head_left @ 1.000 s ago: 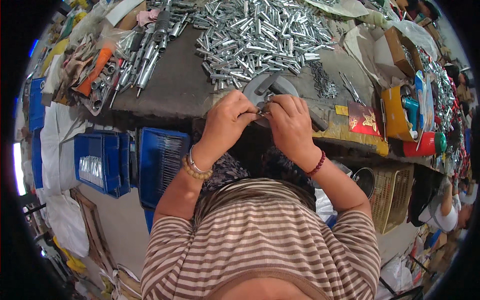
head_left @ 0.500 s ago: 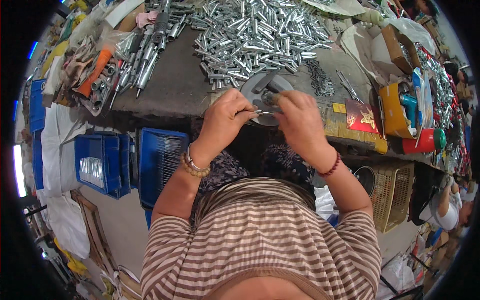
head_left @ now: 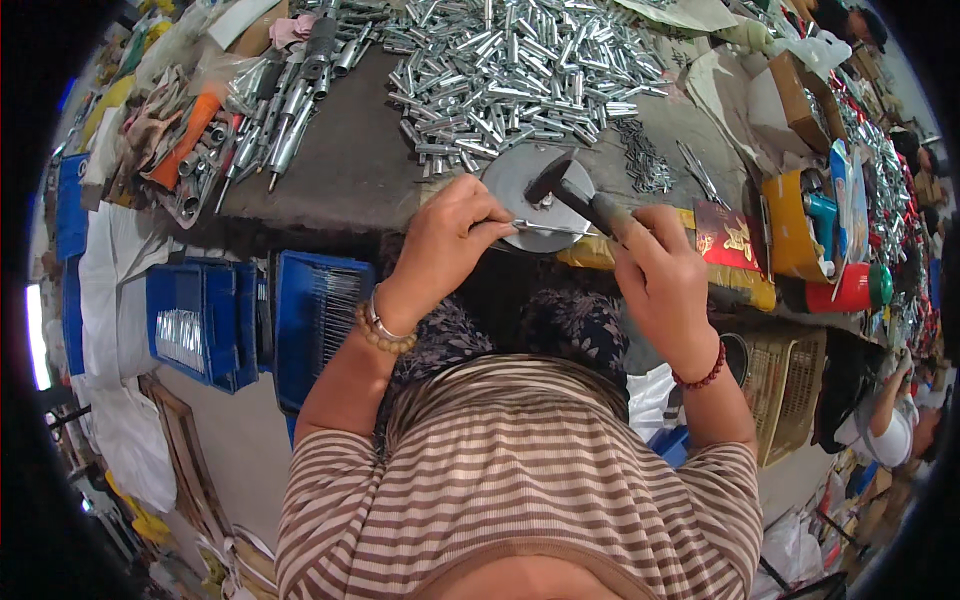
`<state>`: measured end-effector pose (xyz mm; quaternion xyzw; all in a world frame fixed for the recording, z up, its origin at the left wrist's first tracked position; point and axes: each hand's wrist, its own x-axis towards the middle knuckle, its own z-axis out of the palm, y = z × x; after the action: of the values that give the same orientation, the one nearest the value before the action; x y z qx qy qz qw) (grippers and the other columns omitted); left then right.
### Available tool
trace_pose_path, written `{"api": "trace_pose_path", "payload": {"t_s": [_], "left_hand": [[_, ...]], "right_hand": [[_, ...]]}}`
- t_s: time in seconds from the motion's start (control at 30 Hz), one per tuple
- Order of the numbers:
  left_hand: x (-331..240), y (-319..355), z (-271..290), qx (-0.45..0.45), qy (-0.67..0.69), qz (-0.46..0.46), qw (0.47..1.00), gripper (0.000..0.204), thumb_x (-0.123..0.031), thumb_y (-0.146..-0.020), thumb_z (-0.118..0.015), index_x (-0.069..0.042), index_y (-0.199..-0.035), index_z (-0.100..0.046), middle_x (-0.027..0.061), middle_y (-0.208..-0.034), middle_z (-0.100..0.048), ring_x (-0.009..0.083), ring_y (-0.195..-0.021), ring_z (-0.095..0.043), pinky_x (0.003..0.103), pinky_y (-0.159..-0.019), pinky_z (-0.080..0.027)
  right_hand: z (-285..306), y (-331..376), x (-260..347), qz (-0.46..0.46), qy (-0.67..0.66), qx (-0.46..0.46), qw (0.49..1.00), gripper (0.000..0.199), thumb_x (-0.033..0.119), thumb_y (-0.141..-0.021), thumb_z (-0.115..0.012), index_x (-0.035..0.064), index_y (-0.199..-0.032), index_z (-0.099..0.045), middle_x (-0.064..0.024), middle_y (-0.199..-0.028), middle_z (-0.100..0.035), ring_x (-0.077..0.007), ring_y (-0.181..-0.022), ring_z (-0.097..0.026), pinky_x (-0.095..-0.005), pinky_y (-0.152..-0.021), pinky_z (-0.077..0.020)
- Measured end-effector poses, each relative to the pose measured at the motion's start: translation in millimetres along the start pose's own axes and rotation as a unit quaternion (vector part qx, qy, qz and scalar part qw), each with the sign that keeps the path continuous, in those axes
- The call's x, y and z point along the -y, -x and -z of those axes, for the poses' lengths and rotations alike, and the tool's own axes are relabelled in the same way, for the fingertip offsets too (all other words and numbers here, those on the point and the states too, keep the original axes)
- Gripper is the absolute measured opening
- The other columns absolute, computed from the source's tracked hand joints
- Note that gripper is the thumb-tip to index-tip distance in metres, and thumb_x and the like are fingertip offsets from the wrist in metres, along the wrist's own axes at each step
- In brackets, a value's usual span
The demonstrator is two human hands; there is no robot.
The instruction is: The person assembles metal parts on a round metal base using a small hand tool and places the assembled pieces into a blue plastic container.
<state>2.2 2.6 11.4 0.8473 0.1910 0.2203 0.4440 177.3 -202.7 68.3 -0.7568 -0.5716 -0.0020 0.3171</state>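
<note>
My left hand (head_left: 455, 225) pinches a thin, shiny metal rod (head_left: 548, 229) by its left end, thumb and fingers closed. The rod lies level across the near part of a round grey metal disc (head_left: 513, 178) at the table's front edge. In my right hand (head_left: 660, 275) is a hammer (head_left: 580, 195), fingers wrapped round its dark handle. Its dark head is over the disc, tilted, a little beyond the rod. The rod's right end comes close to the fingers of my right hand; whether they touch is unclear.
Behind the disc lies a large heap of short metal tubes (head_left: 520, 75). Small dark pins (head_left: 643, 158) and a red card (head_left: 727, 236) lie to the right. Tools with long shafts (head_left: 290, 125) are at the left. Blue bins (head_left: 320, 330) stand below the table's left side.
My right hand has moved right, away from the rod's end, and now has the hammer by its handle. The hammer head has swung round over the disc. My left hand stays in place.
</note>
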Motion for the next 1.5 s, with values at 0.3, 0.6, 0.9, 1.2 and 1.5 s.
{"api": "trace_pose_path", "payload": {"t_s": [0.3,0.6,0.9,1.2,1.5], "left_hand": [[3.0,-0.6,-0.7,-0.005,0.023,-0.018,1.0,0.01,0.004,-0.087,-0.078,0.002,-0.096,-0.073,0.0063,-0.092,-0.061,0.0189,-0.087,-0.063,0.031,-0.078,-0.051],[5.8,-0.2,-1.5,-0.012,0.024,-0.033,0.999,0.013,0.005,-0.085,-0.08,0.0,-0.096,-0.074,0.0058,-0.094,-0.061,0.0182,-0.087,-0.062,0.031,-0.078,-0.05],[3.0,3.1,-0.9,-0.007,0.018,-0.007,1.0,0.015,0.006,-0.083,-0.081,0.001,-0.093,-0.07,0.0062,-0.094,-0.061,0.0188,-0.086,-0.062,0.031,-0.076,-0.05],[4.5,-1.7,0.2,-0.002,-0.014,-0.056,0.998,0.023,0.004,-0.083,-0.08,-0.003,-0.105,-0.079,0.0059,-0.093,-0.06,0.0208,-0.085,-0.062,0.032,-0.076,-0.05],[6.2,2.6,-2.6,-0.019,-0.157,-0.144,0.977,0.043,-0.003,-0.082,-0.084,-0.022,-0.121,-0.083,0.0039,-0.09,-0.056,0.0201,-0.079,-0.059,0.034,-0.068,-0.05]], "right_hand": [[-10.7,8.7,9.5,0.072,0.058,-0.064,0.994,0.033,0.002,-0.085,-0.072,0.0132,-0.116,-0.077,-0.0065,-0.101,-0.063,-0.0259,-0.071,-0.068,-0.0382,-0.059,-0.0552],[-16.7,16.2,6.8,0.073,0.063,-0.057,0.994,0.036,0.0,-0.083,-0.073,0.0134,-0.117,-0.078,-0.0053,-0.1,-0.063,-0.0235,-0.072,-0.068,-0.0361,-0.06,-0.055],[-14.3,26.2,12.6,0.036,0.061,0.042,0.997,0.042,0.0,-0.084,-0.069,0.013,-0.124,-0.074,-0.0075,-0.104,-0.066,-0.029,-0.078,-0.071,-0.0406,-0.06,-0.0566],[-5.3,-11.4,-24.3,-0.081,-0.127,0.016,0.988,0.034,0.008,-0.091,-0.073,0.0027,-0.124,-0.068,-0.018,-0.11,-0.065,-0.0414,-0.098,-0.066,-0.0466,-0.085,-0.0527],[-29.6,-18.8,-22.4,0.06,0.093,0.012,0.994,0.024,0.013,-0.083,-0.081,0.0075,-0.101,-0.068,-0.0099,-0.099,-0.065,-0.0319,-0.1,-0.065,-0.0461,-0.078,-0.0546]]}}
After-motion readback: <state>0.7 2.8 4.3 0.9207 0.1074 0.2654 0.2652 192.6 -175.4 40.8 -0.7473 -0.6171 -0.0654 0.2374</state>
